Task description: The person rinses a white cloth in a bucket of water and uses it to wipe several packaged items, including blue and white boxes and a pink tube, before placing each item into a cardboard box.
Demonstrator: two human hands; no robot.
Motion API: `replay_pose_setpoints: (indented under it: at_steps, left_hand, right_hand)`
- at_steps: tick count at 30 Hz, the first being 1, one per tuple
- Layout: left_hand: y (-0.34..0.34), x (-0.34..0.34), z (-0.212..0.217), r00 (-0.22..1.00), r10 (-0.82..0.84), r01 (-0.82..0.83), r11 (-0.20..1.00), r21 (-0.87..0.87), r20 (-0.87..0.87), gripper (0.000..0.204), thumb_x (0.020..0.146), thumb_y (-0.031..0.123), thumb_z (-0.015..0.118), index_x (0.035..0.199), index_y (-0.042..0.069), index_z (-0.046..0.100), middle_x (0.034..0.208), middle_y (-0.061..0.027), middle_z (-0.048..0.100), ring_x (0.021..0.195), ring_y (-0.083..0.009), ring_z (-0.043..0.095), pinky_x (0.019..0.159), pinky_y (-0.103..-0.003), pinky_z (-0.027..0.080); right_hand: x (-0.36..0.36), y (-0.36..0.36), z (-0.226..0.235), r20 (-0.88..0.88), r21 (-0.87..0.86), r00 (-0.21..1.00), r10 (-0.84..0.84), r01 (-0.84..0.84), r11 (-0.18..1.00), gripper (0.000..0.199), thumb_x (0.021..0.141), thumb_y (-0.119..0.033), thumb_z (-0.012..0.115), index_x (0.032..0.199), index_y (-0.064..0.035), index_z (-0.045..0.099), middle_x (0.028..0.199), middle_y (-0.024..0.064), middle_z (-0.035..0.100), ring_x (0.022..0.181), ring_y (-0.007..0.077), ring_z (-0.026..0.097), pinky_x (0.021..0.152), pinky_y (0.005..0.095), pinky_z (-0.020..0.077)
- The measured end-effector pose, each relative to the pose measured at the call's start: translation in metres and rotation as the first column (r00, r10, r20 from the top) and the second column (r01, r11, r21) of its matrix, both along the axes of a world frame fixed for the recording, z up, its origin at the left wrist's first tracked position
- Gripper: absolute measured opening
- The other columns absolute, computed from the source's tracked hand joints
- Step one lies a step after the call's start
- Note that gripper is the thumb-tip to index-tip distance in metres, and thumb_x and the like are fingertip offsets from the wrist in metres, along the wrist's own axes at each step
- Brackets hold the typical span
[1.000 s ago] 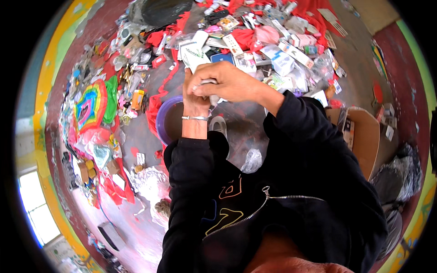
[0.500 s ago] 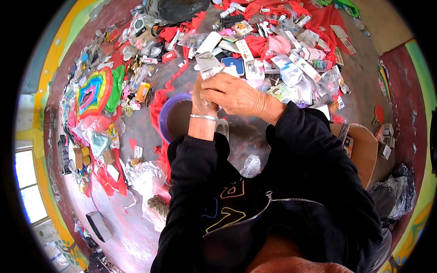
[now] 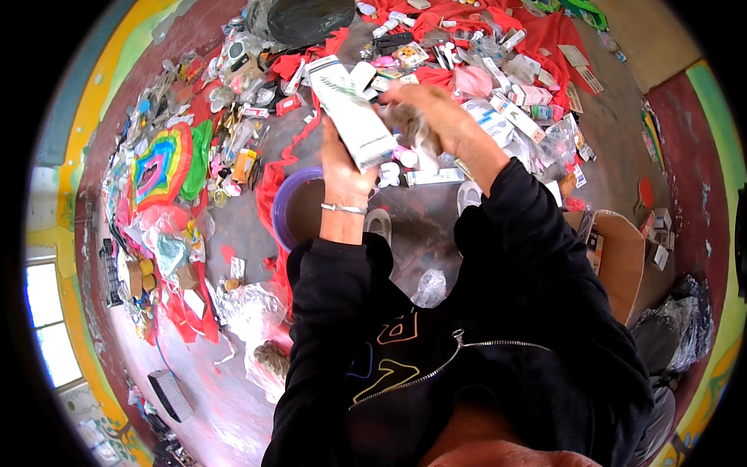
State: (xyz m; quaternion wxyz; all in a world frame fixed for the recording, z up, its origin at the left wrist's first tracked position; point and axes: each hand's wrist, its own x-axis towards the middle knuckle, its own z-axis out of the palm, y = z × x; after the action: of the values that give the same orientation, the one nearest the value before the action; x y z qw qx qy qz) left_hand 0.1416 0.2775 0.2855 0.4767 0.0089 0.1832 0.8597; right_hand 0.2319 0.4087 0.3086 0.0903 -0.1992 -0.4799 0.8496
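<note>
Two hands work above the littered floor [image 3: 436, 233]: the left hand [image 3: 342, 167] is clenched round a long white carton [image 3: 350, 113], raised at a tilt. The right hand [image 3: 436, 117], blurred, pinches something pale at its upper end. Best to hold the carton steady while pulling gently.

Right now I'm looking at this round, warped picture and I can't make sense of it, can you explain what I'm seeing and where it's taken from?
There is no machine here. A small wide-angle camera worn on a person's head looks down at their own arms, and that lens bends the edges into a circle. The dark sleeves rising from the bottom belong to that person. The left hand, with a thin bangle at the wrist, holds up a long white carton. The right hand is beside it at the carton's upper end and is blurred, so its grip is unclear. Below lies a floor strewn with small packages, red cloth, a purple bowl, a rainbow-coloured toy and a cardboard box.
</note>
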Motion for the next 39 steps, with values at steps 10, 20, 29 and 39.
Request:
replay_pose_setpoints:
  at_steps: [10, 20, 29, 39]
  left_hand:
    - [0.013, 0.006, 0.000, 0.894, -0.109, -0.018, 0.960, -0.279, -0.434, 0.057, 0.088, 0.049, 0.036, 0.124, 0.004, 0.037, 0.116, -0.0102, 0.049, 0.103, -0.0226, 0.050, 0.088, -0.037, 0.041]
    - [0.007, 0.000, -0.012, 0.902, -0.297, 0.326, 0.944, 0.043, -0.314, 0.055, 0.088, 0.045, 0.039, 0.121, 0.001, 0.040, 0.106, -0.0137, 0.055, 0.085, -0.0285, 0.059, 0.069, -0.043, 0.051]
    - [0.004, 0.037, -0.013, 0.839, -0.463, 0.401, 0.881, -0.249, -0.287, 0.048, 0.090, 0.044, 0.034, 0.117, 0.006, 0.044, 0.101, -0.0098, 0.056, 0.086, -0.0214, 0.059, 0.072, -0.035, 0.051]
    - [0.002, 0.049, -0.002, 0.798, -0.470, 0.411, 0.882, -0.230, -0.376, 0.074, 0.080, 0.057, 0.044, 0.124, -0.002, 0.036, 0.075, -0.0089, 0.051, 0.064, -0.0157, 0.049, 0.045, -0.027, 0.049]
  right_hand:
    - [0.007, -0.023, 0.001, -0.062, 0.883, 0.955, -0.291, 0.188, 0.430, 0.061, 0.058, -0.033, 0.072, 0.101, 0.0061, 0.054, 0.088, 0.0195, 0.059, 0.079, 0.0277, 0.060, 0.071, 0.0324, 0.0468]
    - [0.021, 0.008, 0.030, -0.399, 0.277, 0.706, -0.586, 0.701, 0.657, 0.019, 0.078, -0.019, 0.059, 0.079, -0.0007, 0.059, 0.064, 0.0028, 0.057, 0.055, 0.0089, 0.052, 0.052, 0.0255, 0.0432]
    - [0.008, 0.000, 0.006, -0.527, 0.848, 0.850, 0.006, 0.526, -0.072, 0.017, 0.071, -0.004, 0.059, 0.087, -0.0071, 0.057, 0.096, 0.0086, 0.050, 0.089, 0.0268, 0.053, 0.075, 0.0338, 0.0458]
    - [0.040, 0.062, 0.039, 0.016, 0.269, 0.750, -0.661, 0.633, 0.725, 0.018, 0.081, -0.018, 0.057, 0.085, -0.0003, 0.059, 0.078, 0.0076, 0.061, 0.063, 0.0135, 0.056, 0.052, 0.0246, 0.0453]
